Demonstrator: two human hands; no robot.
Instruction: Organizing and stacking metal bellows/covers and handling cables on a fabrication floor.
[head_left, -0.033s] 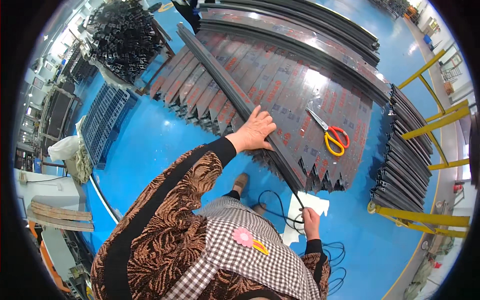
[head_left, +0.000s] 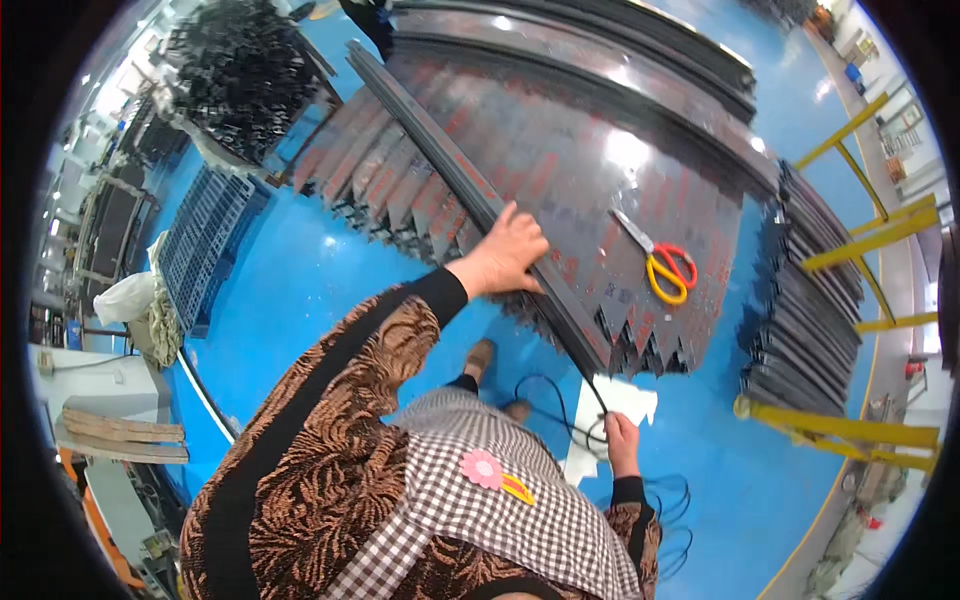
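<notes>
A long dark metal bar (head_left: 440,150) lies diagonally across a fanned layer of dark metal strips (head_left: 560,150) with sawtooth ends. My left hand (head_left: 505,255) grips this bar near its lower end, fingers curled over its edge. My right hand (head_left: 622,440) is lower, just below the bar's tip, closed on a thin black cord (head_left: 555,400) that loops over the blue floor. Scissors with red and yellow handles (head_left: 660,262) lie on the strips to the right of my left hand.
A white sheet (head_left: 625,400) lies on the blue floor (head_left: 300,290) by my right hand. Stacked dark strips (head_left: 800,330) and yellow rails (head_left: 850,430) stand at the right. A blue crate (head_left: 205,240) and a rack of black parts (head_left: 240,70) are at the left.
</notes>
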